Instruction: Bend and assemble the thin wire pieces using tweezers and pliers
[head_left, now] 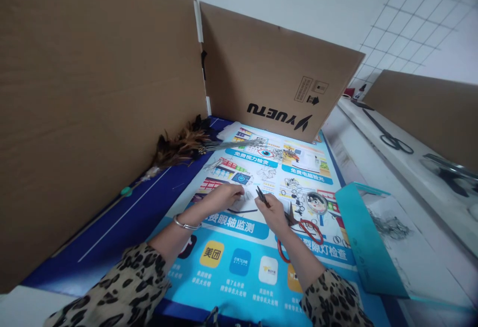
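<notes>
Pliers (261,195) are hovering over the poster (257,242), their long axis slanting and their dark tips pointing forward and left, toward the left hand (226,197). The right hand (274,213) is wrapping around them, hiding the handles. The left hand is curling its fingers nearly together; whether it is gripping anything, I cannot tell. Red-handled scissors (298,222) are lying partly behind the right wrist, a round tin (316,202) beyond.

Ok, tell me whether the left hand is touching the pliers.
Apart. The head view shows a clear gap between the fingertips of the left hand and the dark nose of the pliers, which the right hand grips.
</notes>
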